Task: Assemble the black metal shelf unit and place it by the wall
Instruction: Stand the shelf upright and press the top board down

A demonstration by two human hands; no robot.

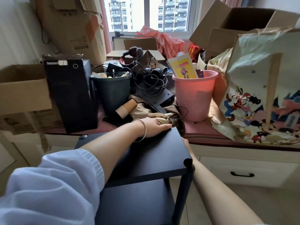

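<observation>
Head camera looks forward and down, close over the shelf unit [151, 153], edges warped.

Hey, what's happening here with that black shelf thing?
A person has both hands on an assembled black metal shelf unit standing in front of a cluttered window seat. The left hand rests on the top panel's far edge; the right hand, mostly hidden, is at its right side.
</observation>
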